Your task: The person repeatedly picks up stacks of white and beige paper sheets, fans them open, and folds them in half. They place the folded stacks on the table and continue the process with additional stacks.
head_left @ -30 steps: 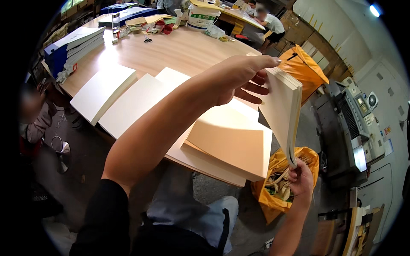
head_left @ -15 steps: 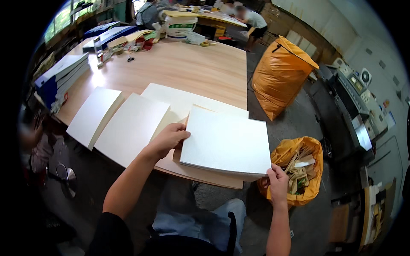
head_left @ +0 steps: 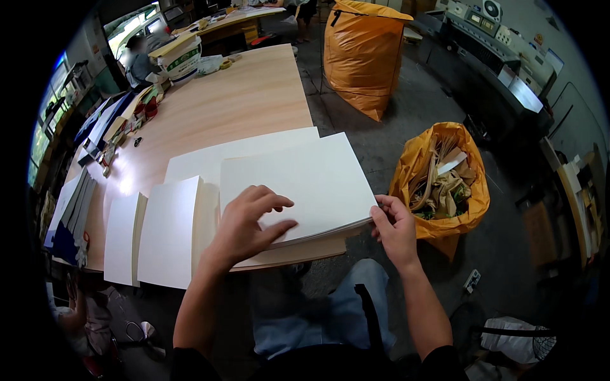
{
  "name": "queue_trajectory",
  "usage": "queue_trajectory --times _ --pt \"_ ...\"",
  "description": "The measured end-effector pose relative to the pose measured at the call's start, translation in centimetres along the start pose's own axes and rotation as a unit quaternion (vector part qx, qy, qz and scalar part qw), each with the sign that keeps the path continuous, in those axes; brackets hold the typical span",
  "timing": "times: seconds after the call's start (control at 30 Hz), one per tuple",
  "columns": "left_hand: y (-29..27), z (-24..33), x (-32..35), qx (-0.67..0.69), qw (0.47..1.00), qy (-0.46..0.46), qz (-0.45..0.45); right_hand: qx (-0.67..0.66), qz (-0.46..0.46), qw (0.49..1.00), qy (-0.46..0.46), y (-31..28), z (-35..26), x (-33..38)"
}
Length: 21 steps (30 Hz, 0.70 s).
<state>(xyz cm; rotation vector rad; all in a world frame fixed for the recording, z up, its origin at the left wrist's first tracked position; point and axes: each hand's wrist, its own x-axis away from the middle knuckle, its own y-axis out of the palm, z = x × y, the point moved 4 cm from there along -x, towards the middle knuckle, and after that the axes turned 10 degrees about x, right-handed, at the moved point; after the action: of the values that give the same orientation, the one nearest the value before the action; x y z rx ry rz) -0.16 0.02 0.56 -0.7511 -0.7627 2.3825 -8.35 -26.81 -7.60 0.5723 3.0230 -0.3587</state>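
A stack of white sheets (head_left: 298,184) lies near the table's front edge, its right corner reaching past that edge. My right hand (head_left: 395,230) pinches this corner between thumb and fingers. Over the stack's left part is my left hand (head_left: 254,222), fingers apart, with nothing in it; whether it touches the top sheet I cannot tell. Under and behind the stack lies a larger white pile (head_left: 194,164). To the left sit two more thick white stacks, a wider one (head_left: 168,228) and a narrower one (head_left: 121,238).
The wooden table (head_left: 248,82) bears a white bucket (head_left: 180,63), tape rolls and blue-and-white piles (head_left: 73,206) at its left. Right of it stand an open orange bag (head_left: 481,190) of paper scraps and a tall orange sack (head_left: 362,60). One person (head_left: 136,63) is at the far left.
My left hand has let go of the stack's left edge and opened above it. The stack now lies turned and further left in view. My view has swung to the right.
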Motion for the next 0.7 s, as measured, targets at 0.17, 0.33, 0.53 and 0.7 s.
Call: queue_trajectory --times 0.17,0.33,0.53,0.7 --pt "-2.1 -4.8 -1.8 -0.053 0.993 -0.065 0.086 0.009 -0.021 1.000 0.002 -0.3 0.5 0.6" --pt "-6.4 -9.5 -4.9 -0.253 0.961 -0.106 0.044 0.009 -0.110 0.993 0.032 -1.9 0.5 -0.1" --pt "-5.6 -11.1 -6.0 -0.179 0.965 -0.181 -0.055 0.324 -0.200 0.920 -0.093 -3.4 -2.8 -0.8" --pt "-5.5 -11.6 -6.6 -0.178 0.960 -0.207 -0.063 0.516 -0.162 0.817 -0.201 -2.2 -4.1 -1.0"
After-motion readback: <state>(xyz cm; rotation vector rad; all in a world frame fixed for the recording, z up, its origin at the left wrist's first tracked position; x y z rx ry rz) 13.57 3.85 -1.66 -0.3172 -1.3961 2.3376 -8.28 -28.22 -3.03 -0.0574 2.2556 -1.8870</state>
